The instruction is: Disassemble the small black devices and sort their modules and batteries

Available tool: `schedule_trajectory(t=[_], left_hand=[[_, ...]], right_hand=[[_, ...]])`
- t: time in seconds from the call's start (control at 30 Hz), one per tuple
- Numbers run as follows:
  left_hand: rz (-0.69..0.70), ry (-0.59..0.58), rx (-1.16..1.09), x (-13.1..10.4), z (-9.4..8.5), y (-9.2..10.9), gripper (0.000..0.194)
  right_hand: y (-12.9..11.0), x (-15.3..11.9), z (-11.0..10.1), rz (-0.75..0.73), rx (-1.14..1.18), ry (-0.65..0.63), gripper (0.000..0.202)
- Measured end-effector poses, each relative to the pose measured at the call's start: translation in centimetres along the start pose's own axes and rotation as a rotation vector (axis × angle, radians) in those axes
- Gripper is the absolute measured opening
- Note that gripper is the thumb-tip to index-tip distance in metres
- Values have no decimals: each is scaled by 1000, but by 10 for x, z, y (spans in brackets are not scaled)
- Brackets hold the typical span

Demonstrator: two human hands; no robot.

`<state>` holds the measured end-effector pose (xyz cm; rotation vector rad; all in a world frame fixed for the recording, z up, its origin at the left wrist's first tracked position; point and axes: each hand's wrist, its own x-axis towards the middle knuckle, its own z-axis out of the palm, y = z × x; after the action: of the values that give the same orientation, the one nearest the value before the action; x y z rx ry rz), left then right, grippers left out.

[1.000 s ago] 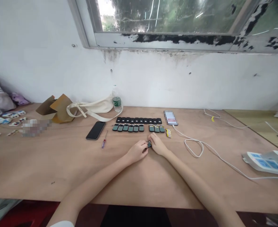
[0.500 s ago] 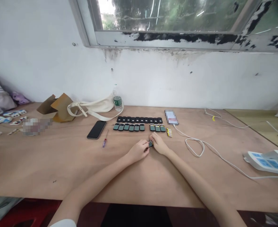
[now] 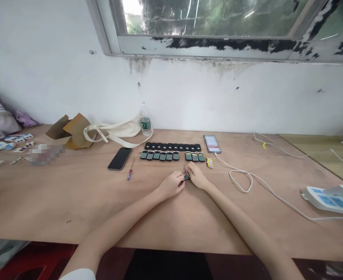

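My left hand [image 3: 173,184] has its fingers closed around the left side of a small black case half with a grey-green face [image 3: 186,177]. At its right end, my right hand [image 3: 196,175] pinches the same piece, and a bit of yellow shows there. The fingers cover most of it. Just beyond my hands lie three similar case halves [image 3: 195,157] with yellow strips at the top. To their left is a row of several more case halves [image 3: 159,156] without yellow. Several black covers [image 3: 173,147] form a line behind them. Small yellow cylinders, perhaps batteries [image 3: 209,162], are stacked right of my right hand.
A screwdriver [image 3: 130,172] and a black phone [image 3: 119,158] lie to the left. Behind stand a water bottle [image 3: 145,123], a cream bag [image 3: 124,132] and a paper bag [image 3: 79,132]. A white cable [image 3: 264,186] runs from another phone [image 3: 212,144] past a power strip [image 3: 328,200].
Both hands stay on the small case half with barely any shift. The whole view has moved very slightly.
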<state>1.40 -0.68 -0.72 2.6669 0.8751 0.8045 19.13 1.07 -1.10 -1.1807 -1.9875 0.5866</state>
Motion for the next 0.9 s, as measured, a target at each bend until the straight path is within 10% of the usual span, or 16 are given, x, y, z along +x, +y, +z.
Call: schedule_trajectory(t=[0.67, 0.9], left_hand=[[-35, 1, -33, -2, -2, 2, 10], [-39, 53, 0, -5, -2, 7, 32]], right_hand=[[6, -23, -8, 164, 175, 204, 27], [22, -54, -58, 100, -117, 106, 27]])
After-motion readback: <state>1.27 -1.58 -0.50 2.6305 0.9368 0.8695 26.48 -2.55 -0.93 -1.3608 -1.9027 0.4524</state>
